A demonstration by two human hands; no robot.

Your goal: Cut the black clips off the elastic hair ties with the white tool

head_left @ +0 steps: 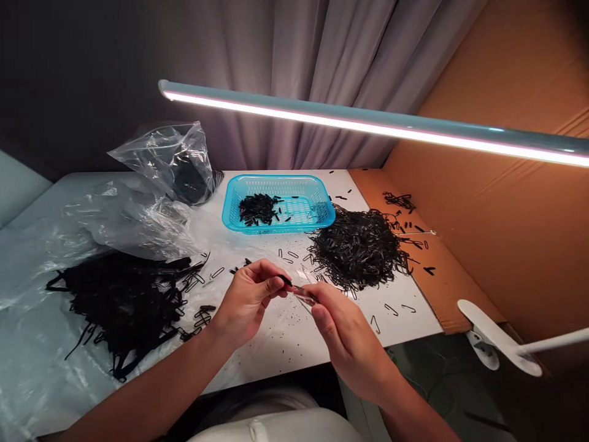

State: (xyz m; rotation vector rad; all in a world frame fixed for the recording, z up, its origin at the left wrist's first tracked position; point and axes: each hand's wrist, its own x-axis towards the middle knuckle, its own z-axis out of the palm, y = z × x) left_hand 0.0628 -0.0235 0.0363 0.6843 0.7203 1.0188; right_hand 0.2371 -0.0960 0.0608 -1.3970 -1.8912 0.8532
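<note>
Above the front part of the white table, my left hand [251, 298] pinches a small black piece [286, 280] between thumb and fingertips. My right hand [343, 331] is closed around small metal snips [305, 296], their tips touching or very near that piece. Whether the blades are apart cannot be made out. Left of my hands lies a heap of black straps or cords [129, 301] on clear plastic. To the right is a large tangled pile of thin black loops [361, 248]. A blue basket [280, 229] behind my hands holds many short black pieces [257, 209].
Clear plastic bags [133, 215] cover the table's left side. A lit tube lamp [322, 118] crosses above the table, and its white clamp [497, 334] sits at the right edge. Cardboard [488, 202] walls the right side. Loose loops and black crumbs lie scattered on the white tabletop [271, 356].
</note>
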